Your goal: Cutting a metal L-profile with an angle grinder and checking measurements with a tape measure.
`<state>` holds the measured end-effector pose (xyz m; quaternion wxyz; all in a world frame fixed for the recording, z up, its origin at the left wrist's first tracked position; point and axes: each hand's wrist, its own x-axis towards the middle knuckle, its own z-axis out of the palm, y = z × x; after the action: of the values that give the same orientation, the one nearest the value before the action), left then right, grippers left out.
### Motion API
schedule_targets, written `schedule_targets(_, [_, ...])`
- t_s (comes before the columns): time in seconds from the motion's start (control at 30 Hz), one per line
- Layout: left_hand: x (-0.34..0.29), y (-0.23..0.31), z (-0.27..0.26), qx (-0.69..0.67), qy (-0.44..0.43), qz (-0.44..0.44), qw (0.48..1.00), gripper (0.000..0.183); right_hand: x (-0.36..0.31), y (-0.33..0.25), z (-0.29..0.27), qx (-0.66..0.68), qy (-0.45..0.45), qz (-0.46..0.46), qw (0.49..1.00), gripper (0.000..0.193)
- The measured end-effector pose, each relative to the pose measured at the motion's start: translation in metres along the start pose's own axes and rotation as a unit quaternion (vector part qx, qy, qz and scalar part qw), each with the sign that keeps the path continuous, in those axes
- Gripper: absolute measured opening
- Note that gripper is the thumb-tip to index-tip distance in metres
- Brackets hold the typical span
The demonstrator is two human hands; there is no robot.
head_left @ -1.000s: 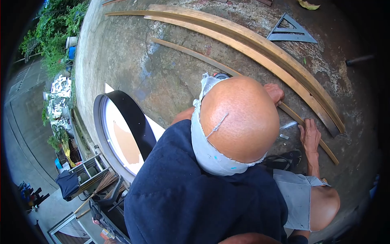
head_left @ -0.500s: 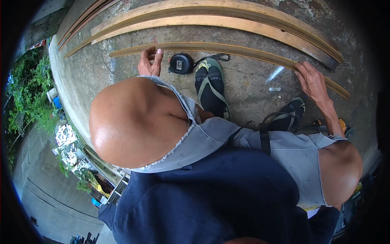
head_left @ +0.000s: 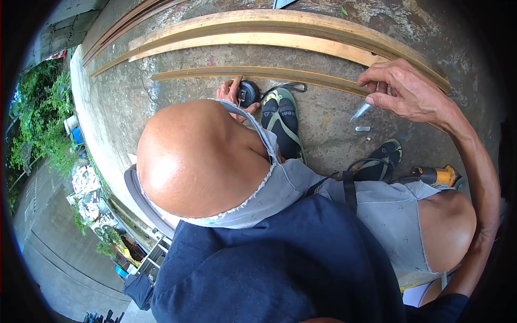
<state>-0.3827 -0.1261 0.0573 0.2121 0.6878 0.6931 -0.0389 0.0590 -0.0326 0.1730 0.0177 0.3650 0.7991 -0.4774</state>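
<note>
My left hand (head_left: 230,95) is wrapped round the side of a black tape measure (head_left: 249,95), thumb below and fingers above. The tape measure rests on the concrete beside my sandalled foot, its black wrist strap trailing right. Just beyond it lies a narrow wooden strip (head_left: 258,72), running left to right. My right hand (head_left: 401,92) hangs over that strip's right part, fingers curved and thumb apart, with nothing visible between them. The hand hides the strip's far right end. Below its fingertips are a white chalky streak (head_left: 361,112) and a small pale stick (head_left: 363,128).
Farther off lie longer wooden boards (head_left: 258,22), side by side. A yellow-and-black power tool (head_left: 439,175) sits on the ground at the right. My two sandalled feet stand on the concrete (head_left: 328,134). At the left run a low pale ledge (head_left: 86,102) and green plants (head_left: 46,113).
My left hand has moved right and taken hold of the tape measure. My right hand has come off the wooden strip's right end and moved up and left.
</note>
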Motion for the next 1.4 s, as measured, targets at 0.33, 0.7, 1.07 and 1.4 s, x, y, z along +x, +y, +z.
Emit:
schedule_targets(0.33, [0.013,0.074,-0.097,-0.283,0.077,0.215,0.931,0.119,0.09,-0.038,-0.009,0.403,-0.091,0.118,0.903,0.1])
schedule_targets(0.7, [0.104,0.169,-0.117,-0.212,0.096,0.511,0.827,0.11,0.091,-0.001,-0.014,0.75,-0.043,-0.011,0.659,0.06])
schedule_targets(1.07, [0.084,0.154,-0.088,-0.577,-0.093,0.065,0.809,0.041,0.079,-0.004,-0.008,0.46,0.01,0.008,0.888,0.091])
schedule_targets(1.4, [0.071,0.136,-0.061,-0.61,-0.196,0.03,0.768,0.023,0.083,-0.035,0.001,0.158,-0.047,0.064,0.984,0.091])
